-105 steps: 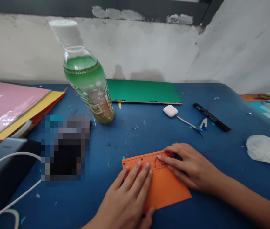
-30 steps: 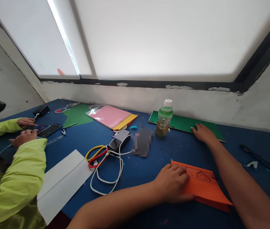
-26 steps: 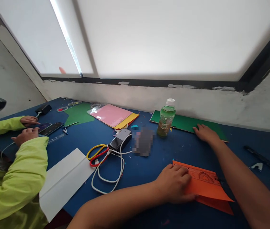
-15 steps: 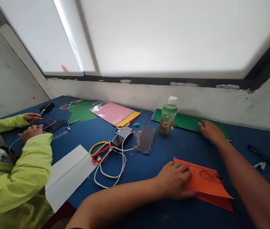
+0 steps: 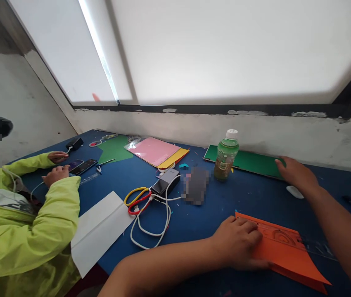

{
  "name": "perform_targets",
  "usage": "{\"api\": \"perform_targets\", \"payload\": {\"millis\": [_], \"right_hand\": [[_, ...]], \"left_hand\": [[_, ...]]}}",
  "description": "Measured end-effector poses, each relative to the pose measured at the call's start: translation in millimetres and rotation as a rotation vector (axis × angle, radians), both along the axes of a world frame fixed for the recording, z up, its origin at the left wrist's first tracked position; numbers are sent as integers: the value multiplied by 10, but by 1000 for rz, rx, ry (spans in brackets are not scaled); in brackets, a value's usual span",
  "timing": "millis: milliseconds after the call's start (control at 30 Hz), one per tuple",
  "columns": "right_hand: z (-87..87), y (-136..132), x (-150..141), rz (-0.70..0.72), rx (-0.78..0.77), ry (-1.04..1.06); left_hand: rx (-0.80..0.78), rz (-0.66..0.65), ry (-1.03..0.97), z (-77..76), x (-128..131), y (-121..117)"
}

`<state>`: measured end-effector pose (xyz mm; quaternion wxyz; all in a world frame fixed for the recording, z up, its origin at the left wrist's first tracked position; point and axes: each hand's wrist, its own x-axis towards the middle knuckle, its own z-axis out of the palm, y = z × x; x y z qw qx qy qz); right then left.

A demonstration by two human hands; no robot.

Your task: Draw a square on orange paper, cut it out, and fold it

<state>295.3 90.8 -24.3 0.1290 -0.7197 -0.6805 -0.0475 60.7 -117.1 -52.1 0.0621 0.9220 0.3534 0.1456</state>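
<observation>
Your left hand (image 5: 240, 242), open, lies over the ruler (image 5: 282, 236) and orange paper (image 5: 287, 258) on the table (image 5: 197, 225). Right hand (image 5: 299, 174) at green board's (image 5: 256, 163) right end; can't tell if gripping.

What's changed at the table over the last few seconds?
The right hand has left the ruler and orange paper, reaching forward to the right end of the green board; any grip there is unclear. The paper's layers now gape at the near right. The view has swung left, showing a co-worker.

Unchanged: the left hand rests on the paper; the bottle stands upright.
</observation>
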Motion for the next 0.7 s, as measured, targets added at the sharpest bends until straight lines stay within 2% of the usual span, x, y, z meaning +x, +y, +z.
{"api": "perform_targets", "payload": {"millis": [233, 700], "right_hand": [[38, -48, -9, -8, -83, 79], [19, -89, -60, 51, -94, 89]], "left_hand": [[33, -9, 6, -7, 1, 8], [28, -4, -2, -28, 1, 12]]}}
